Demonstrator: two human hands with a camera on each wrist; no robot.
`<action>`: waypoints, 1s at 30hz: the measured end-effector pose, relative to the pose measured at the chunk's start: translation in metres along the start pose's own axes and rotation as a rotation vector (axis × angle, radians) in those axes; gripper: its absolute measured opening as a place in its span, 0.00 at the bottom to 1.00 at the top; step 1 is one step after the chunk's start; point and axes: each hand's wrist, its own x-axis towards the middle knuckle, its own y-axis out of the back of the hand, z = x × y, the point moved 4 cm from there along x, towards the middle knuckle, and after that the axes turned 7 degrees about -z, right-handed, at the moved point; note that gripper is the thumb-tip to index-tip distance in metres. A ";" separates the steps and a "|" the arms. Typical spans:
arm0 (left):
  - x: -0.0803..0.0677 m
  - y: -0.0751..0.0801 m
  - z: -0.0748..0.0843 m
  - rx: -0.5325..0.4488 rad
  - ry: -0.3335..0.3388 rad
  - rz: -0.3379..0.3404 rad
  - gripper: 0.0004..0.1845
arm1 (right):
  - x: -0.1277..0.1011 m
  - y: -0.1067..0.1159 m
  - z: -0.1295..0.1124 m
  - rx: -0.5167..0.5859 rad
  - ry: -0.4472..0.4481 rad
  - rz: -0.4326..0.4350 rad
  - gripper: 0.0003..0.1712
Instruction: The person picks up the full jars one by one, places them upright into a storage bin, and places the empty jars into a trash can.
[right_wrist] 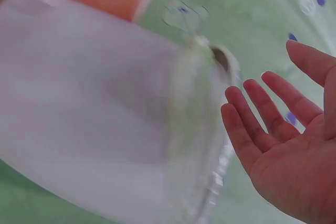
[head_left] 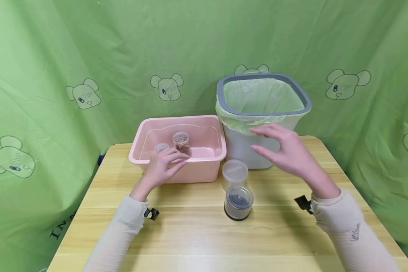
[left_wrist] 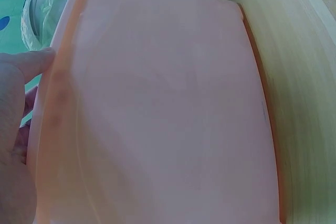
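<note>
Left hand point(head_left: 163, 164) fingers loose over the pink tub point(head_left: 204, 172) rim by a jar point(head_left: 181, 142), holding nothing, right hand point(head_left: 285, 151) spread empty before the bin point(head_left: 263, 113).

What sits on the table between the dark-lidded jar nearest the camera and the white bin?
In the head view, a clear-lidded jar stands between the dark-lidded jar and the white bin.

sleeves: cream, long | wrists: black clips | right sleeve point(head_left: 350, 226): small dark marking
</note>
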 end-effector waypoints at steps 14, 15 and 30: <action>0.000 0.000 0.001 0.001 -0.021 0.018 0.10 | -0.066 -0.095 0.022 0.103 -0.098 -0.272 0.30; 0.000 0.000 0.001 0.002 -0.023 0.022 0.10 | -0.069 -0.099 0.023 0.110 -0.101 -0.283 0.30; -0.001 -0.002 -0.001 0.010 -0.038 0.037 0.09 | -0.085 -0.130 0.035 0.143 -0.118 -0.388 0.44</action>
